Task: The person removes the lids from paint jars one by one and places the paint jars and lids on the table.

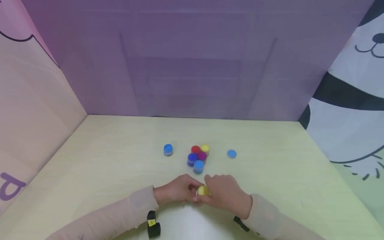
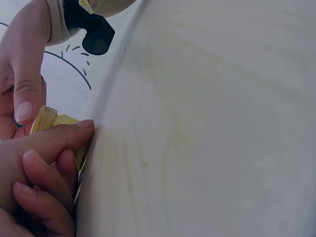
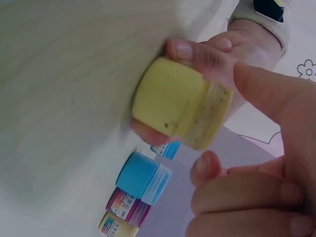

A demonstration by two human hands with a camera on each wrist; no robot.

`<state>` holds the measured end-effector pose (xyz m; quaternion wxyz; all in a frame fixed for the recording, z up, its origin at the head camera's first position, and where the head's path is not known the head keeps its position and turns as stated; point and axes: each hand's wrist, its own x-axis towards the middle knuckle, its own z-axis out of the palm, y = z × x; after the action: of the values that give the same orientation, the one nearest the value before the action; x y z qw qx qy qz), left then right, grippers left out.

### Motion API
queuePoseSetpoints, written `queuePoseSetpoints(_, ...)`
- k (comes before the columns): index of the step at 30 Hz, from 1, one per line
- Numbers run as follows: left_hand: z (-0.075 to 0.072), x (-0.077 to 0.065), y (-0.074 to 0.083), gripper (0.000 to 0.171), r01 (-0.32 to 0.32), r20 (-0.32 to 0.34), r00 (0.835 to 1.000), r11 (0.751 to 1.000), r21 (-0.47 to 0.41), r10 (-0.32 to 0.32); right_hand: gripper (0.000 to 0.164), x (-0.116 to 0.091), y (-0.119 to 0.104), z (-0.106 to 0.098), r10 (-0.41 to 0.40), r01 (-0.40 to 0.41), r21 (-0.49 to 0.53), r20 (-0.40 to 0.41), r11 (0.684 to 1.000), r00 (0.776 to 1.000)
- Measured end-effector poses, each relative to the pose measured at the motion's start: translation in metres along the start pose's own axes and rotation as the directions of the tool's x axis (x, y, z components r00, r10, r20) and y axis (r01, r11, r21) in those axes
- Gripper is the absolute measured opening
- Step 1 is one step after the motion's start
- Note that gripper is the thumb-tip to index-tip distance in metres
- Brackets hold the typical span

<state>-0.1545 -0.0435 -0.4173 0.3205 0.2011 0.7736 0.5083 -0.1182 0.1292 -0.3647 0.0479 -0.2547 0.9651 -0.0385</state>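
Head view: left hand [image 1: 181,189] grips yellow pot [image 1: 203,191] at its fingertips; right hand [image 1: 226,193] just beside. Beyond both, five clustered pots [image 1: 199,158]. Left wrist: one left finger across yellow pot. Right wrist: right fingers curled near rim; cannot tell whether gripping.

Seven small jars [image 1: 198,167]; one flat blue disc [image 1: 232,154]; two hands [image 1: 226,193].

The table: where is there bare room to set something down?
Bare table stretches from the lone blue jar to the left wall, and from the light-blue disc to the right wall. The middle is crowded: five clustered jars stand just beyond the hands and the yellow jar between them.
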Motion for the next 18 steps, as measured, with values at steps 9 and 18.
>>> queuePoseSetpoints(9,-0.0011,0.0000,-0.0011,0.031,-0.004,0.017,1.000,1.000,-0.003,0.005,0.041,0.0009,-0.0006,0.0002,-0.006,0.003,0.065,0.036,0.998,0.999)
queuePoseSetpoints(18,-0.0002,0.0001,-0.0013,0.034,-0.026,0.002,1.000,1.000,0.005,0.026,0.030,-0.0015,0.0053,-0.0063,-0.088,0.075,0.161,0.072,0.984,0.994)
